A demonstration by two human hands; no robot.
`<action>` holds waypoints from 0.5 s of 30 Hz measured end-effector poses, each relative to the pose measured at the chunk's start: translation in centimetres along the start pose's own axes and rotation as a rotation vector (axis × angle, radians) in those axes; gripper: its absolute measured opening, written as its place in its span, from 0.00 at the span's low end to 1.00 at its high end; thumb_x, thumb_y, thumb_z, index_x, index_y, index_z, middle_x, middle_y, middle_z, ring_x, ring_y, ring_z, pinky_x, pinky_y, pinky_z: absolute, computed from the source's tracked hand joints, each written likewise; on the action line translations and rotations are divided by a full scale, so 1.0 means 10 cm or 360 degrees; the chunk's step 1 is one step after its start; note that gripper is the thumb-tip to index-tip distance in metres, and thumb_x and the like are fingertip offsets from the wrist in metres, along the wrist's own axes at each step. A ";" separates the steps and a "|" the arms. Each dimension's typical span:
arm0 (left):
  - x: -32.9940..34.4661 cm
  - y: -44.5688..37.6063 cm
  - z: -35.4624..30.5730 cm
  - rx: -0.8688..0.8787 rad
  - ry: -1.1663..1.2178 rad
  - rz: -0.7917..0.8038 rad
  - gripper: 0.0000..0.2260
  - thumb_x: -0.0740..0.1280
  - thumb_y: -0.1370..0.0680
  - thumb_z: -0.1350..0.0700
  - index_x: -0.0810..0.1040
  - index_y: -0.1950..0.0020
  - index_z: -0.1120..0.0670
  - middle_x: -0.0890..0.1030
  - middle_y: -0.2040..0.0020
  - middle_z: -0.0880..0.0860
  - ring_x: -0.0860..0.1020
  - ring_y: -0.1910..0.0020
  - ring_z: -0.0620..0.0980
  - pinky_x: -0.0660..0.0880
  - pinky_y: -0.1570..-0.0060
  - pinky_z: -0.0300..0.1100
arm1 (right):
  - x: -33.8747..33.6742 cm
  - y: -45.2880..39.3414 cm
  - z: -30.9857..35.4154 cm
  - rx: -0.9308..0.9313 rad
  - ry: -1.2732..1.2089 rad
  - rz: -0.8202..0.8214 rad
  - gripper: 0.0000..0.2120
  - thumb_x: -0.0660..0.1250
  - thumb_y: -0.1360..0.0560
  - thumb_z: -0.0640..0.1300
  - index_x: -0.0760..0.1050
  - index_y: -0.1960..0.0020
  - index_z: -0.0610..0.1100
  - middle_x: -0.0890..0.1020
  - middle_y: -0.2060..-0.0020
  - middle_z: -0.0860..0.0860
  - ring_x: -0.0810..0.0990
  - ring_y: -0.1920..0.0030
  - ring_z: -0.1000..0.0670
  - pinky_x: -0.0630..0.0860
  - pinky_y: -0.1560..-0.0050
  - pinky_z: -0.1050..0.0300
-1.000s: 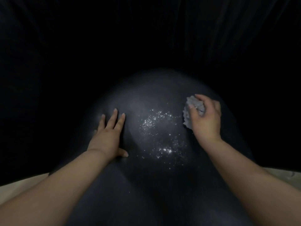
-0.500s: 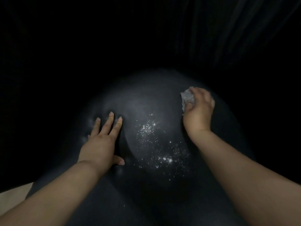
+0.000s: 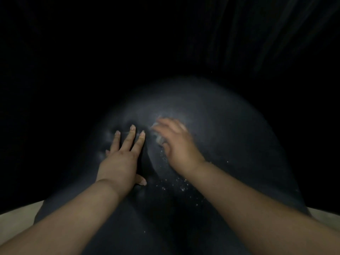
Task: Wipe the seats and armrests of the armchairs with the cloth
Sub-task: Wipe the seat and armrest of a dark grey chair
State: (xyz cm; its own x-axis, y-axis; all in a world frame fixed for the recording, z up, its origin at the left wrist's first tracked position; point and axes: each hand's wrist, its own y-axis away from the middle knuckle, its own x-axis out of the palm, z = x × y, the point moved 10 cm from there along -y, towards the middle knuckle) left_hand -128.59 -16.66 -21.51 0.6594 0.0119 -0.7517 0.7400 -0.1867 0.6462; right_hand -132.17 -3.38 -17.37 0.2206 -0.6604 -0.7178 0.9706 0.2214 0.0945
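Note:
A dark, rounded armchair seat cushion (image 3: 230, 137) fills the middle of the head view, lit only near its centre. White specks (image 3: 176, 183) are scattered on it below my right hand. My left hand (image 3: 122, 157) presses flat on the cushion, fingers spread and straight. My right hand (image 3: 177, 144), blurred by motion, grips a crumpled grey cloth (image 3: 159, 138) that shows only under its fingers, just right of my left fingertips.
Everything behind and beside the cushion is black, with faint vertical folds at the upper right (image 3: 276, 34). Pale floor shows at the lower left corner (image 3: 20, 219) and lower right edge (image 3: 329, 216).
My right hand has swept the cloth leftward across the cushion, from its right side to beside my left fingers. Fewer white specks show. My left hand stays pressed in place.

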 end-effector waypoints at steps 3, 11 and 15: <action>0.00 0.00 0.02 0.0017 -0.0013 0.0016 0.61 0.78 0.37 0.41 0.31 0.24 0.42 0.25 0.29 0.41 0.35 0.23 0.56 0.57 0.26 0.56 | -0.15 -0.10 -0.04 -0.0186 0.0151 0.0044 0.20 0.67 0.32 0.27 0.80 0.42 0.40 0.79 0.40 0.42 0.74 0.39 0.38 0.69 0.35 0.49; 0.02 -0.01 0.01 0.0016 -0.0013 -0.0006 0.61 0.77 0.38 0.40 0.30 0.25 0.42 0.28 0.25 0.43 0.35 0.23 0.56 0.59 0.27 0.56 | -0.04 -0.06 -0.07 0.0173 -0.0032 -0.0179 0.24 0.62 0.33 0.27 0.81 0.42 0.43 0.79 0.41 0.47 0.72 0.40 0.46 0.64 0.35 0.64; 0.03 -0.02 0.02 0.0034 -0.0011 -0.0005 0.61 0.77 0.37 0.40 0.26 0.29 0.41 0.24 0.30 0.40 0.35 0.24 0.56 0.60 0.27 0.56 | -0.04 -0.01 0.06 -0.0217 0.0137 -0.0005 0.18 0.61 0.29 0.37 0.81 0.43 0.42 0.81 0.44 0.46 0.76 0.42 0.42 0.70 0.39 0.54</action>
State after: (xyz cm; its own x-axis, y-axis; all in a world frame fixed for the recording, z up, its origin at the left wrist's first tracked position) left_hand -128.55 -16.85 -21.86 0.6562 0.0058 -0.7546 0.7389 -0.2077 0.6410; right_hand -132.26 -3.56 -16.71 0.2026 -0.5988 -0.7748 0.9479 0.3186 0.0016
